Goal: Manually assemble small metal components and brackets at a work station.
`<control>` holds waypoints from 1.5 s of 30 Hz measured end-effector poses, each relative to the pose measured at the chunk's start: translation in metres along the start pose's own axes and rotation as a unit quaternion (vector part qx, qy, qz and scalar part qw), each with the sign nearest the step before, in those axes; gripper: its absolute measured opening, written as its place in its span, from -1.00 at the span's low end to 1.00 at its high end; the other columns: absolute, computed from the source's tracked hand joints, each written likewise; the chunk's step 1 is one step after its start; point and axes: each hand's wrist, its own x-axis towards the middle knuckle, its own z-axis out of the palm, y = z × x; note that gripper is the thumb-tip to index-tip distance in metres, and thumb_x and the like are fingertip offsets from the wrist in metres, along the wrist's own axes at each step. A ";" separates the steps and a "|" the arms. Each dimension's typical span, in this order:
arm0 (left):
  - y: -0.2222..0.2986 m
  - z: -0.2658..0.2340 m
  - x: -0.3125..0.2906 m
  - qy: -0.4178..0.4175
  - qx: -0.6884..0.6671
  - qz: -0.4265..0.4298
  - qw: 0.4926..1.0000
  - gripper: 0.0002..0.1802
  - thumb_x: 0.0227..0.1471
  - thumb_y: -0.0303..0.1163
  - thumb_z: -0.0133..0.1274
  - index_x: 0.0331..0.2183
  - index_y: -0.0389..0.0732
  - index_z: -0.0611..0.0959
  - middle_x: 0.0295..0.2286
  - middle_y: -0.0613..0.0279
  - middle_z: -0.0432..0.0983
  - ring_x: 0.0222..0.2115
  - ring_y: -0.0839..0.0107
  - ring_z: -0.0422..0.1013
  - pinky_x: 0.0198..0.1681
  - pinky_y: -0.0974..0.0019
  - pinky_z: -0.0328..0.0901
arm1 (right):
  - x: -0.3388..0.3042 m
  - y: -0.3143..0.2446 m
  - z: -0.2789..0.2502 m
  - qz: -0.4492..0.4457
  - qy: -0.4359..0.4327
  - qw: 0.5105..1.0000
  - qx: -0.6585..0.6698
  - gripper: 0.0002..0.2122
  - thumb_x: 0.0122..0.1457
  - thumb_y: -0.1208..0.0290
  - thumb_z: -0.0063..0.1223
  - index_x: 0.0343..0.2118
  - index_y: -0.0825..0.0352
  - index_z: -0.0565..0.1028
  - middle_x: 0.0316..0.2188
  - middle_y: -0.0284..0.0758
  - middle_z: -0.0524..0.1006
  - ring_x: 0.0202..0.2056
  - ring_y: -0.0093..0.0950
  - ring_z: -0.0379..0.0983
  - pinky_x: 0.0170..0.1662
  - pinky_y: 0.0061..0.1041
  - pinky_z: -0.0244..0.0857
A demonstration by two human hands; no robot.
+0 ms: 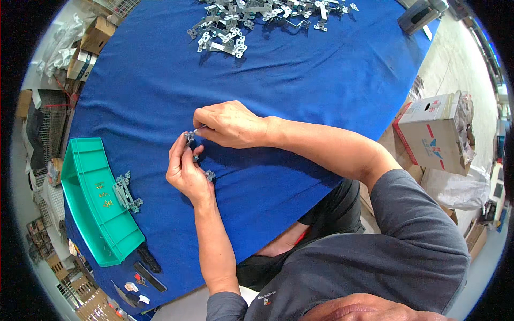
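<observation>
Silvery metal bracket (189, 137) is held over blue cloth (321, 80), right of the green tray (85, 160). I see left hand (187, 174) pinching it, right hand (231, 125) pinching a slim piece (201, 128), identity unclear. Probably fitting; next calls for steady left fingers.

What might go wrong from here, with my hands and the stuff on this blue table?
The small metal part is at your left hand's fingertips, with your right hand close against it, so it might slip. The green tray sits near the table's left edge; a knock could scatter its brass-coloured pieces. The jumbled metal pile may snag.
</observation>
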 end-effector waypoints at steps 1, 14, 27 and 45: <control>-0.001 0.000 0.000 0.000 0.001 0.000 1.000 -0.70 0.14 -0.69 -0.10 -0.11 -0.42 0.64 -0.18 0.04 0.58 -0.24 0.41 0.53 -0.27 0.38 0.51 | -0.001 0.002 -0.001 0.000 0.000 1.000 0.001 -0.78 0.23 0.27 0.08 -0.33 0.35 0.42 -0.48 -0.18 0.53 -0.41 -0.12 0.51 -0.36 -0.17 0.34; -0.001 -0.001 0.000 -0.008 0.025 0.015 1.000 -0.69 0.15 -0.69 -0.11 -0.10 -0.42 0.63 -0.16 0.03 0.58 -0.23 0.42 0.53 -0.27 0.39 0.51 | 0.001 0.002 0.001 0.018 -0.033 0.997 -0.064 -0.76 0.25 0.26 0.04 -0.41 0.35 0.41 -0.55 -0.18 0.51 -0.46 -0.10 0.50 -0.41 -0.15 0.32; 0.001 0.000 0.001 -0.006 0.006 -0.002 1.000 -0.69 0.15 -0.70 -0.12 -0.10 -0.42 0.63 -0.17 0.03 0.59 -0.25 0.43 0.53 -0.27 0.40 0.52 | 0.000 -0.002 0.003 0.003 0.028 0.999 -0.017 -0.77 0.23 0.30 0.05 -0.46 0.35 0.38 -0.57 -0.17 0.47 -0.48 -0.10 0.47 -0.43 -0.15 0.29; 0.004 0.001 0.000 0.000 -0.001 -0.002 1.000 -0.68 0.12 -0.73 -0.13 -0.16 -0.40 0.66 -0.15 0.05 0.55 -0.22 0.40 0.51 -0.28 0.40 0.54 | 0.001 -0.003 0.000 0.019 0.000 0.999 -0.041 -0.73 0.24 0.25 0.06 -0.47 0.34 0.39 -0.60 -0.16 0.48 -0.50 -0.10 0.48 -0.45 -0.15 0.29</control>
